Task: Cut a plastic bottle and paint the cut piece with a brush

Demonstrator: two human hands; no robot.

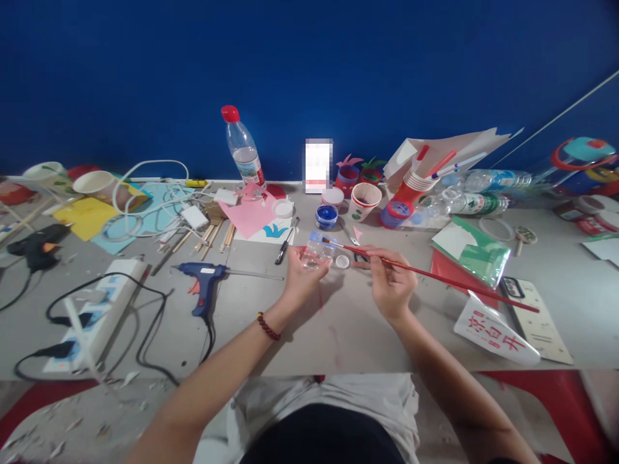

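My left hand point(305, 276) is closed around a clear plastic bottle piece point(316, 252), which has some blue at its upper edge. In my right hand point(393, 283) is a long red paintbrush point(449, 281), pinched near its front, its handle running far out to the right. The brush tip touches or nearly touches the top of the plastic piece. Just beyond stands an open jar of blue paint point(327, 216). A small white cap point(342, 261) lies between my hands, and scissors point(360, 256) are partly hidden behind my right fingers.
A blue glue gun point(206, 280) and a power strip point(99, 316) with cables occupy the left. Behind stand a water bottle point(244, 154), a paper cup point(365, 201) and stacked red cups point(413, 190). Green card point(476, 248) and a plastic label point(493, 328) lie right.
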